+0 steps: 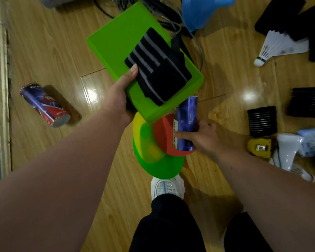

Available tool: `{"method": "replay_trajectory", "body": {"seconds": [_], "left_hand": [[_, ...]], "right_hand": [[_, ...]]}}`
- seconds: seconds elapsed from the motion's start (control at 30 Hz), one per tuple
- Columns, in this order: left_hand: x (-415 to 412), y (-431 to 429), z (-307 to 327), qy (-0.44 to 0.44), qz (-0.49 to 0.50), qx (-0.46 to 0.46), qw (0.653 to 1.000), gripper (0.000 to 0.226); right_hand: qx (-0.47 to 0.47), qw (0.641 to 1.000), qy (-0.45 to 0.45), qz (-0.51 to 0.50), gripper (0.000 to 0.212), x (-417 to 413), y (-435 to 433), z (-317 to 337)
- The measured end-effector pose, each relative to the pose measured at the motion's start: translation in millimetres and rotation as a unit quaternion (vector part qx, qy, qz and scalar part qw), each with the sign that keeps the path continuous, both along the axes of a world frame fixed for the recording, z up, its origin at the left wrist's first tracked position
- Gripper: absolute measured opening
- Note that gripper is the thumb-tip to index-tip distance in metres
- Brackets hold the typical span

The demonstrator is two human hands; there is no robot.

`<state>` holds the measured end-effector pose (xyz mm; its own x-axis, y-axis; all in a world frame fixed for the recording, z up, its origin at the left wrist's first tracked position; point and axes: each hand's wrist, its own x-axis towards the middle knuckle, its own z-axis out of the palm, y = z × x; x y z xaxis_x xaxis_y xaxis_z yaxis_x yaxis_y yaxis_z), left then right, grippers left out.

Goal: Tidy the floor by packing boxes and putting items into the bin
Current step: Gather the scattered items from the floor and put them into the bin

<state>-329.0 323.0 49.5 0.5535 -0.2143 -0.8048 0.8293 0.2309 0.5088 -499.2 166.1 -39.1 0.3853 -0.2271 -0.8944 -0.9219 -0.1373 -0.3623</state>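
Note:
My left hand (119, 99) grips a bright green block (116, 46) held above the floor, its thumb pressing a black fabric with grey stripes (157, 70) onto the block's top. My right hand (203, 137) grips a purple-blue tube (186, 120) just below the block's near edge. Under both lie a red curved piece (164, 137) and yellow and green discs (153, 160) stacked on the floor. A second tube, blue and red (44, 106), lies on its side on the wooden floor at the left.
A blue plastic bin (198, 11) and dark cables are at the top. At the right lie shuttlecocks (278, 48), black comb-like pieces (262, 120), a yellow tape measure (260, 148) and a white object (287, 151). My white shoe (166, 186) is below the discs. A wall base runs along the left.

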Motion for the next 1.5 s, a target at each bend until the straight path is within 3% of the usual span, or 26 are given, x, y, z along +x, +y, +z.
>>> {"method": "replay_trajectory", "body": {"seconds": [0.17, 0.37, 0.53, 0.87, 1.1, 1.2, 1.43, 1.5], "left_hand": [[-0.6, 2.7, -5.4, 0.004, 0.002, 0.005, 1.0, 0.026], [0.2, -2.1, -7.1, 0.005, 0.046, -0.02, 0.999, 0.023], [0.7, -5.6, -4.2, 0.007, 0.044, -0.017, 0.999, 0.026], [-13.5, -10.7, 18.8, 0.015, 0.046, -0.025, 0.999, 0.018], [-33.3, -32.2, 89.4, 0.0, 0.034, -0.04, 0.999, 0.026], [-40.5, -44.5, 129.8, -0.009, 0.024, -0.055, 0.998, 0.03], [-54.1, -87.5, 237.5, -0.047, -0.061, -0.085, 0.993, 0.079], [-60.2, -99.7, 265.6, -0.037, -0.088, -0.066, 0.993, 0.082]], "right_hand": [[-0.036, 0.999, -0.011, 0.02, 0.113, 3.6, 6.1, 3.5], [0.046, 0.992, -0.083, -0.079, 0.076, 6.5, 17.9, 11.0], [0.145, 0.963, -0.136, -0.183, 0.066, 2.6, 17.0, 15.2], [0.12, 0.959, -0.152, -0.206, 0.059, -13.9, -0.2, 39.3], [0.09, 0.952, -0.123, -0.266, 0.071, -42.2, -30.2, 119.2], [0.067, 0.937, -0.134, -0.316, 0.066, -54.3, -51.1, 169.3], [0.005, 0.894, -0.153, -0.421, 0.068, -84.5, -113.9, 304.8], [0.002, 0.88, -0.166, -0.444, 0.063, -95.9, -132.2, 338.9]]}}
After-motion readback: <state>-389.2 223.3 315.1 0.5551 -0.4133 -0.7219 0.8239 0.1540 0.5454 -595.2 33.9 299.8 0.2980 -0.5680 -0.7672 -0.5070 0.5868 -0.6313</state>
